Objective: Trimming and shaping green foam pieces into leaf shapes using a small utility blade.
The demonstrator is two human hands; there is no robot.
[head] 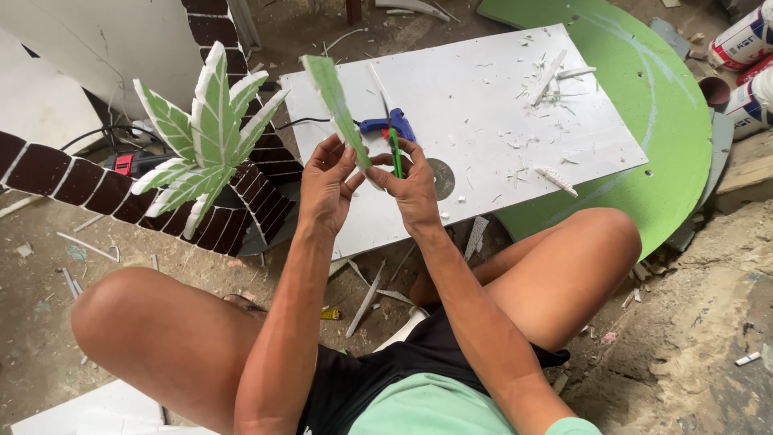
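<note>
We see our left hand (pixel 326 187) and right hand (pixel 413 187) pinching the green foam leaf (pixel 336 101) above the white board (pixel 499 121); its base hides behind fingers, its long axis rising up-left.

Green foam leaf (pixel 336 105), tilted upright

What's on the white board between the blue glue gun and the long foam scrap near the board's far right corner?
In the head view, only small white shavings lie on the white board between the blue glue gun and the long foam scrap; nothing larger.
</note>
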